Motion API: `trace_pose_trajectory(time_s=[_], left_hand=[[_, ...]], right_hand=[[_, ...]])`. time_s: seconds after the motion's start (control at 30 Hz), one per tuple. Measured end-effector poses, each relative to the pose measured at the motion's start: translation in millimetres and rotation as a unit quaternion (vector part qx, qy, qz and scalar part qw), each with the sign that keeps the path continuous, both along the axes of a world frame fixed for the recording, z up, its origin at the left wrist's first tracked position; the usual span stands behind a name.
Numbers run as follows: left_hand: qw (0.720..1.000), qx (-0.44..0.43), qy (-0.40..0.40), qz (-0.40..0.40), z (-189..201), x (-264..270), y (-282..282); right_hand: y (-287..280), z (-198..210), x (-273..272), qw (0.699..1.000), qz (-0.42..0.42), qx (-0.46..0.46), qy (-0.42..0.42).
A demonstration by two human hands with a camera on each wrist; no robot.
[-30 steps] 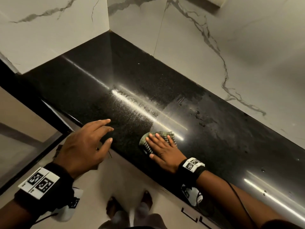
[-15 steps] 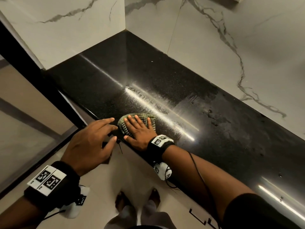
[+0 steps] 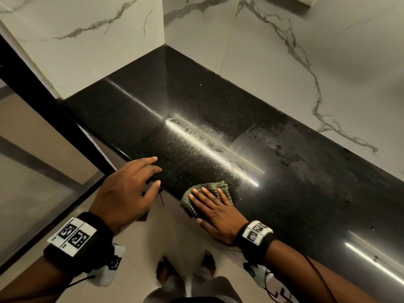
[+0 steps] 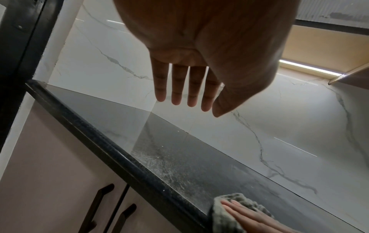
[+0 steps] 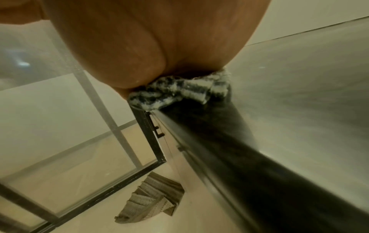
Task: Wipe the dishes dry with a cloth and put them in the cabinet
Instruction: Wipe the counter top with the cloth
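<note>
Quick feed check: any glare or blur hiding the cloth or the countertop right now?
Head view: sharp, but a bright streak of glare crosses the countertop beyond the cloth. Left wrist view: sharp background, the left hand large and shaded. Right wrist view: motion blur smears cloth and countertop; the right hand blocks the top.

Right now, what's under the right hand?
A green waffle cloth, pressed flat by the right hand on the black countertop near its front edge. The cloth's middle and the counter beneath it are covered.
</note>
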State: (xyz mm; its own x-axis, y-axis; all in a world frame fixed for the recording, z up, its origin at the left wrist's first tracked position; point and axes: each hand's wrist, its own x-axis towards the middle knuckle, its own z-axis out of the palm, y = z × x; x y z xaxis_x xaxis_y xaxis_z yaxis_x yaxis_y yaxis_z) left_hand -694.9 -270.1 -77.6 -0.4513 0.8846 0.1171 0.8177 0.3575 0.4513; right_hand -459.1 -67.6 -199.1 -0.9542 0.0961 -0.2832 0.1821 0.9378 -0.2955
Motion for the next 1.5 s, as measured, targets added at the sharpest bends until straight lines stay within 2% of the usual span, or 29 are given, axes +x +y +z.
trace_pose_trajectory(time_s=[0.23, 0.57, 0.77, 0.9, 1.1, 1.17, 1.3, 1.5], left_hand=[[0.999, 0.003, -0.020, -0.034, -13.6, 16.6, 26.8], [0.999, -0.003, -0.030, -0.030, -15.0, 41.9, 62.1], [1.000, -0.011, -0.025, -0.010, -16.9, 51.5, 78.4], [1.000, -0.019, -0.014, 0.010, -16.9, 58.6, 84.1], [0.999, -0.034, -0.016, 0.033, -17.0, 66.0, 86.2], [0.999, -0.035, -0.012, 0.037, -17.1, 68.4, 87.0], [0.999, -0.029, -0.008, 0.036, -15.2, 70.9, 92.9], [1.000, -0.007, 0.004, 0.027, -9.5, 73.1, 109.9]], right_hand=[[48.7, 6.8, 51.2, 0.995, -0.085, -0.004, -0.051], [163.8, 7.6, 56.3, 0.981, -0.184, -0.003, -0.069], [255.9, 7.7, 37.0, 0.964, -0.256, 0.001, -0.067], [313.1, 7.7, 4.2, 0.947, -0.310, 0.009, -0.082], [345.5, 9.3, -54.0, 0.933, -0.348, -0.026, -0.090], [341.8, 5.5, -60.2, 0.938, -0.336, -0.016, -0.083], [313.7, 5.0, -65.2, 0.967, -0.242, 0.010, -0.080], [196.6, 8.8, -72.2, 0.996, -0.047, -0.004, -0.070]])
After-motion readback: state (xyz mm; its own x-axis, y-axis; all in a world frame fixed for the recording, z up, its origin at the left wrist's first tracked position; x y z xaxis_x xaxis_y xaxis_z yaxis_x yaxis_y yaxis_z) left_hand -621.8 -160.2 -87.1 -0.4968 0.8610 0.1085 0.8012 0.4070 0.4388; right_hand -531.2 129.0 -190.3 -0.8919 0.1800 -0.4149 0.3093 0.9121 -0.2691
